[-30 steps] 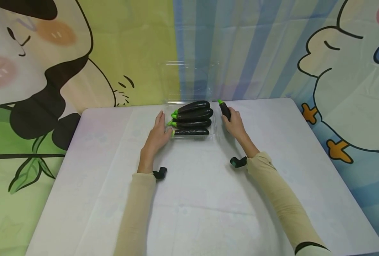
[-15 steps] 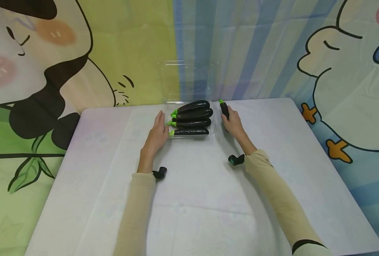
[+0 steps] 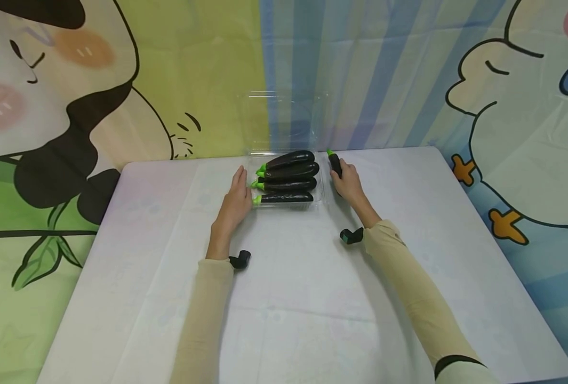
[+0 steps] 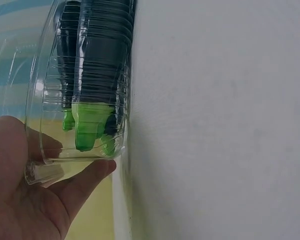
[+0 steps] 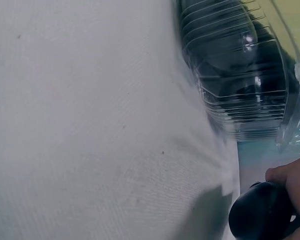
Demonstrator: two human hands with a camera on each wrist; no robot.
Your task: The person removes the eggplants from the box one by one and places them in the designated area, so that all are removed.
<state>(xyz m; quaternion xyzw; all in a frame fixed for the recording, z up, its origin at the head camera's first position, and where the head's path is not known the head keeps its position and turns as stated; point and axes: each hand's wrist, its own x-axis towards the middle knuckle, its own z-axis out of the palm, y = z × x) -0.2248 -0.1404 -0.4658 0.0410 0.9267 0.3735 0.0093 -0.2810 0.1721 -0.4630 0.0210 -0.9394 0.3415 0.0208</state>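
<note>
In the head view a clear plastic clamshell container (image 3: 318, 198) stands at the table's back edge, lid raised. Several dark eggplants (image 3: 290, 172) with green stem ends lie side by side in it. My left hand (image 3: 236, 202) is at its left end. The left wrist view shows a digit through the plastic near the rim and another outside the end wall, pinching the container (image 4: 45, 95) between them. Right of the container, my right hand (image 3: 351, 184) grips another eggplant (image 3: 334, 164), its green tip pointing away. The right wrist view shows this eggplant's rounded dark end (image 5: 260, 212).
The transparent lid (image 3: 284, 120) stands up against the patterned backdrop (image 3: 375, 69) behind the table. A white cloth covers the table (image 3: 303, 298). Dark wrist cameras (image 3: 239, 260) stick out inward from both sleeves.
My right hand, holding its eggplant, has shifted slightly left towards the container. My left thumb has drawn back a little, uncovering the nearest eggplant's green end.
</note>
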